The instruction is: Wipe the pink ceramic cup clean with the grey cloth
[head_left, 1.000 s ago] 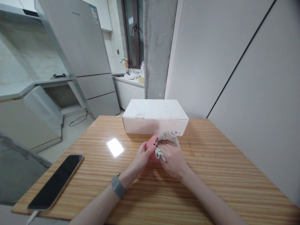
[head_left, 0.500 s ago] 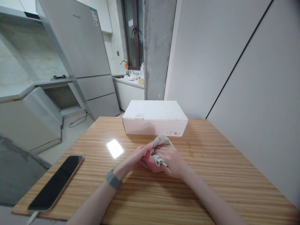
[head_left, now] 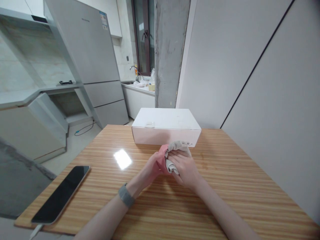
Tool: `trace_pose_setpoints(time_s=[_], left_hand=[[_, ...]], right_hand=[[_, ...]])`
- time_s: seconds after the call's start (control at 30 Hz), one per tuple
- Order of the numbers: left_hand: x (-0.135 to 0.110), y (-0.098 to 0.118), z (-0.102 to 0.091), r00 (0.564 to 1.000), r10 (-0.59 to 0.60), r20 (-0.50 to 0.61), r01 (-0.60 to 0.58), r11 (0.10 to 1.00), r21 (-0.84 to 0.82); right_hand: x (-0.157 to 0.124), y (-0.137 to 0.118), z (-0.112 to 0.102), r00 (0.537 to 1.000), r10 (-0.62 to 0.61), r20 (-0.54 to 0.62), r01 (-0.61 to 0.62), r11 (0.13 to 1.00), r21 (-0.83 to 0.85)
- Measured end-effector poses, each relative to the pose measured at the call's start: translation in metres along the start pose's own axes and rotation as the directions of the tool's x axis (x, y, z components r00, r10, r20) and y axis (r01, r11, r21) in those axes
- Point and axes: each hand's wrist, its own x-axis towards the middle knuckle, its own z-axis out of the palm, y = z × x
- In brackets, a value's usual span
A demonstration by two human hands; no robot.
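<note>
My left hand (head_left: 151, 167), with a grey watch band on its wrist, grips a smooth pink bowl-like object (head_left: 162, 156) from the left side. The hands and cloth cover much of it, so its exact kind cannot be made out. Against its right side my right hand (head_left: 183, 166) presses a bunched light grey cloth (head_left: 179, 146), with the fingers bent over the fabric. Part of the cloth hangs below the fingers, next to the pink surface. Both hands are above the wood-grain table (head_left: 220, 186), just in front of a white box.
The closed white box (head_left: 166, 118) sits at the table's far edge. A black phone (head_left: 61, 195) lies at the left with a white cable (head_left: 36, 230) plugged in. A white wall (head_left: 275, 100) runs along the right, and a fridge (head_left: 85, 50) stands beyond the table.
The pink object has tipped more upright and risen slightly, towards the box. My left hand has turned with it and moved right. My right hand with the cloth has shifted slightly right.
</note>
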Motion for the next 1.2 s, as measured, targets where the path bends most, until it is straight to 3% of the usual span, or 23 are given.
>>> trace_pose_setpoints(time_s=[0.1, 0.23, 0.4, 0.77, 1.2], left_hand=[[0.002, 0.004, -0.006, 0.999, -0.028, 0.044, 0.026, 0.999, 0.031], [0.003, 0.006, -0.015, 0.998, 0.02, -0.058, -0.008, 0.978, 0.207], [0.005, 0.005, -0.017, 0.986, 0.103, -0.129, -0.065, 0.96, 0.273], [0.003, -0.004, -0.003, 0.971, 0.155, -0.18, -0.109, 0.964, 0.241], [0.008, -0.016, 0.0, 0.928, 0.234, -0.291, -0.175, 0.961, 0.215]], right_hand=[[0.001, -0.004, -0.001, 0.994, -0.073, 0.084, 0.067, 0.995, 0.07], [0.001, -0.008, 0.005, 0.987, -0.096, 0.133, 0.077, 0.987, 0.14], [0.003, -0.01, 0.004, 0.992, -0.061, 0.108, 0.045, 0.989, 0.144], [0.005, -0.015, 0.0, 0.993, 0.108, 0.05, -0.111, 0.993, 0.047], [0.006, -0.018, 0.006, 0.981, 0.191, 0.016, -0.192, 0.981, 0.015]])
